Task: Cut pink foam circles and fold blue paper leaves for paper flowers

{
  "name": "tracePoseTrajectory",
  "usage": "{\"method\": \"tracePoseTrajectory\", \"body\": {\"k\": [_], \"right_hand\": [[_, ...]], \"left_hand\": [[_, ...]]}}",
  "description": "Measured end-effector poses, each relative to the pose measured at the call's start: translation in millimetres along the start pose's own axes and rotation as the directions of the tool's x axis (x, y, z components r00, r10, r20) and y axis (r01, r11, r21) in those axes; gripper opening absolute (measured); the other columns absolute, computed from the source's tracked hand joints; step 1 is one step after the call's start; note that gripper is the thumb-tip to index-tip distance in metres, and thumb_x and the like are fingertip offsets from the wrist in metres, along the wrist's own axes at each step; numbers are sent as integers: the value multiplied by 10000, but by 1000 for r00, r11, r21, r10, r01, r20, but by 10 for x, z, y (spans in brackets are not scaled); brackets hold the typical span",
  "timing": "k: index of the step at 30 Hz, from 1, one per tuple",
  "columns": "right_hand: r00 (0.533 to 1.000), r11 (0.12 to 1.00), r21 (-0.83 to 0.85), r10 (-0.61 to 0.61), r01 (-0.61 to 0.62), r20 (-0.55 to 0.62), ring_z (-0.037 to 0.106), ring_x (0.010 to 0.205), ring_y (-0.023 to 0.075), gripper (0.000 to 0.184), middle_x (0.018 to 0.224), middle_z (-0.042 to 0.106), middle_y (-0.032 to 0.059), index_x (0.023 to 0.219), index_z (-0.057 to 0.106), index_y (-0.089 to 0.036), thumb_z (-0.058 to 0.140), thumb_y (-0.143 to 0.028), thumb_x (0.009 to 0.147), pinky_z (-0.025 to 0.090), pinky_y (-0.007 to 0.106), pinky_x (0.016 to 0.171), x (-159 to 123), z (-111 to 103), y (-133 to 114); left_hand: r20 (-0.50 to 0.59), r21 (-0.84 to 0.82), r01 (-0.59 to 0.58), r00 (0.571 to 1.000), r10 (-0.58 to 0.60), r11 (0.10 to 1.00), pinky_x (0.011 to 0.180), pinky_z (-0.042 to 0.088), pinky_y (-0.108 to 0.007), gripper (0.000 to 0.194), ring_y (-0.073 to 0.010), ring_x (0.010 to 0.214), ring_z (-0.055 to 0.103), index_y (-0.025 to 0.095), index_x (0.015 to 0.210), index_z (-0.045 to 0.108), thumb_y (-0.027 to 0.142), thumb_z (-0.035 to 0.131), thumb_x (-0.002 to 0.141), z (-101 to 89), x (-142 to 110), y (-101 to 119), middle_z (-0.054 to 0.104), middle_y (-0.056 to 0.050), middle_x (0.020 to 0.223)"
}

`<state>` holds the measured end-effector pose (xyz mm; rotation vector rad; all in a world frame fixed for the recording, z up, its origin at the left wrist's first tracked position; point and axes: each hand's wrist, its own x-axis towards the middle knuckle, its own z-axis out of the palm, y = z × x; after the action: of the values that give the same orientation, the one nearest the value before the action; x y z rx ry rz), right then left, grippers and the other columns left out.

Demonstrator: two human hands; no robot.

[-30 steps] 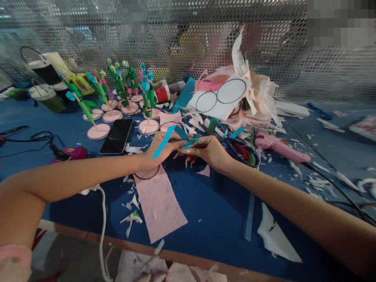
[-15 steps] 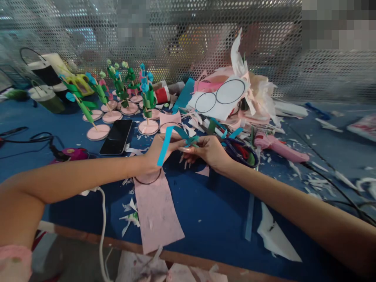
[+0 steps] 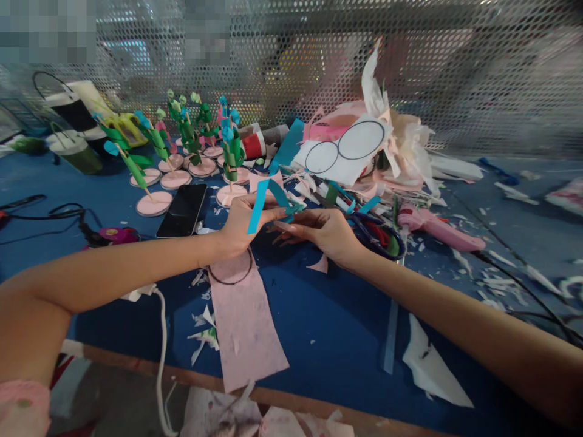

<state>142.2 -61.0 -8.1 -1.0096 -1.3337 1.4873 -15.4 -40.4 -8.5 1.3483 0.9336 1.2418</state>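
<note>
Both my hands meet above the blue table (image 3: pixel 328 315) at mid-frame. My left hand (image 3: pixel 243 224) is closed, pinching a light blue paper strip (image 3: pixel 259 203) that folds into a loop with a teal piece at its right end. My right hand (image 3: pixel 325 230) lies just right of it, fingers stretched toward the strip's teal end and touching it. Below my hands a long pink paper sheet (image 3: pixel 246 318) with a drawn circle lies flat on the table.
Several paper plants on pink discs (image 3: pixel 191 139) stand at the back left beside a black phone (image 3: pixel 182 209). A pink glue gun (image 3: pixel 435 227), scissors (image 3: pixel 378 233) and a heap of paper scraps (image 3: pixel 364 145) lie to the right. A perforated metal screen closes the back. A white cable (image 3: pixel 160 340) hangs off the front edge.
My left hand has lifted and turned the blue strip so it now folds upward into a loop. My right hand's fingers have loosened and stretched out.
</note>
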Motion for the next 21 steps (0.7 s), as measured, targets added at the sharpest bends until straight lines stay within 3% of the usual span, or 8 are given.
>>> {"method": "tracePoseTrajectory", "body": {"k": [6,12,21], "right_hand": [[1000,999,-48,-6,6,1,696,608,192,346,637,713,36,633,710,-186,824,-479,487,593,306,637,-19,4,-42],[1000,1000,-16,-7,6,-25,688,582,184,365,626,708,36,533,635,-190,834,-485,454,597,314,630,-20,11,-62],[1000,998,-52,-25,25,-4,683,583,175,367,641,707,44,557,634,-176,826,-482,494,590,297,608,-7,-25,-12]], "left_hand": [[50,-27,29,998,-28,999,638,474,-275,247,-135,654,598,153,591,682,362,808,549,9,9,50,646,-1,615],[8,-129,69,998,-69,989,619,462,-250,271,-98,607,554,160,593,668,373,820,524,6,27,72,616,21,596],[-18,-113,65,998,-68,991,556,443,-224,275,-76,550,520,155,581,669,372,823,512,-2,33,93,601,24,566]]}}
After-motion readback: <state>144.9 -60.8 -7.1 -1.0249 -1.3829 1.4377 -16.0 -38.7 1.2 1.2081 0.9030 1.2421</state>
